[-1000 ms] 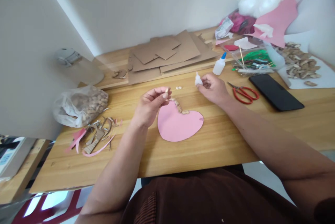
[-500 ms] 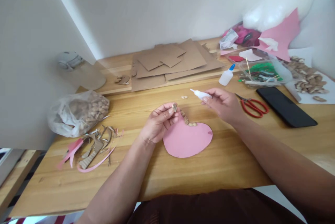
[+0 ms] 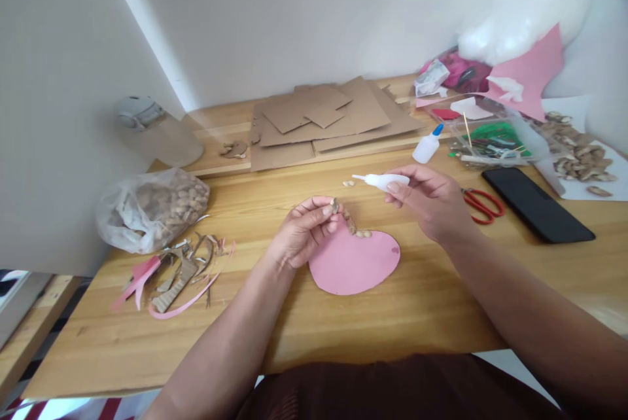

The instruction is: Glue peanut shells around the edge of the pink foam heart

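Observation:
My left hand (image 3: 307, 230) pinches a peanut shell (image 3: 334, 205) between thumb and fingertips, above the upper left edge of a pink heart-shaped card (image 3: 356, 263). Several peanut shells (image 3: 362, 233) lie along the card's upper notch; part of the card is hidden behind my left hand. My right hand (image 3: 429, 201) is closed around a white glue bottle (image 3: 385, 182), held on its side with the thin nozzle pointing left. The nozzle is apart from the shell. Two small peanut kernels (image 3: 348, 183) rest on the table just below the nozzle tip.
Red-handled scissors (image 3: 483, 205) and a black phone (image 3: 537, 204) lie right of my right hand. Behind stand a blue-capped bottle (image 3: 428, 145) and cardboard sheets (image 3: 333, 119). At left are a bag of peanuts (image 3: 157, 210) and scraps (image 3: 184, 276); loose shells (image 3: 581, 152) sit far right.
My right hand has moved slightly right and tipped the glue bottle closer to level, now covering part of the scissors. The left hand has turned the shell a little. The whole view has shifted slightly.

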{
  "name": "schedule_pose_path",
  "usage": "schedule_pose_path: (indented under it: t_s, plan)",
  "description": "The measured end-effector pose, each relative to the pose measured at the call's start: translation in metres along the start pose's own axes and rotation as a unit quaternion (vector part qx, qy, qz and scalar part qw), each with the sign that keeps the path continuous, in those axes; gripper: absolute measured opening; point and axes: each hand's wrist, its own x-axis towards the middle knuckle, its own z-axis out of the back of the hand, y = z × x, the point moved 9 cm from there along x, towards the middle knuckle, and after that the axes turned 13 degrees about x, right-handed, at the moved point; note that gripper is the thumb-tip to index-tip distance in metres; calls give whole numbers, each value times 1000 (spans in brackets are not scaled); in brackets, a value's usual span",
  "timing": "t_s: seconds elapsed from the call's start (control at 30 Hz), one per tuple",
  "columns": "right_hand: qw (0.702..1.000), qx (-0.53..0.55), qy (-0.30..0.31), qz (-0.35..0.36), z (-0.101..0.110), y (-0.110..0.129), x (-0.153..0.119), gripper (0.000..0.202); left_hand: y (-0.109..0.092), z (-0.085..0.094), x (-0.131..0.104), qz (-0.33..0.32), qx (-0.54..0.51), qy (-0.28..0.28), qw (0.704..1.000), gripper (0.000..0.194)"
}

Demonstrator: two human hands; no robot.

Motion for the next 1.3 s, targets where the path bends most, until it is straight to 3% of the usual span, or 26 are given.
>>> schedule_pose_path:
  t_s: [0.2, 0.37, 0.63, 0.97, 1.13, 1.3]
  plan:
    - [997, 63, 2, -37, -16, 17, -7, 25, -2, -8, -3, 4, 6, 23, 1000, 28]
    - [989, 140, 4, -51, -42, 20, -13, 29, -2, -14, -6, 0, 0, 45, 999, 27]
    - [992, 104, 74, -7, -79, 30, -23, 24, 1, -16, -8, 5, 4, 50, 999, 25]
    - [994, 70, 80, 29, -75, 26, -27, 23, 4, -12, -7, 25, 6, 14, 1000, 23]
    - [991, 46, 48, 114, -56, 42, -26, 21, 1, -13, -10, 23, 5, 19, 1000, 26]
    - [985, 8, 59, 165, -51, 55, -31, 14, -2, -12, -11, 12, -4, 17, 1000, 26]
